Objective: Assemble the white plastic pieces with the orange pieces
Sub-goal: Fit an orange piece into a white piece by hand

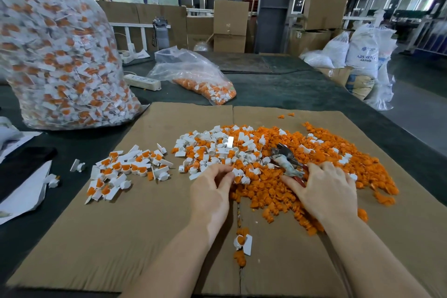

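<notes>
A heap of loose orange pieces [314, 159] covers the right half of a cardboard sheet [145, 237]. Loose white pieces [212, 147] lie mixed in at its left side. My left hand [212, 191] reaches into the white pieces and its fingertips pinch a white piece [235, 172]. My right hand [326, 189] lies spread, palm down, on the orange heap with its fingers straight. A small pile of assembled white-and-orange pieces [125, 169] sits at the left of the cardboard. One assembled piece [243, 243] lies alone between my forearms.
Worn pliers with red handles [287, 162] lie on the heap by my right hand. A big clear bag of assembled pieces [60, 55] stands at the left. A smaller bag of parts [203, 80] and a power strip [142, 81] lie behind. Papers [21, 191] cover the left edge.
</notes>
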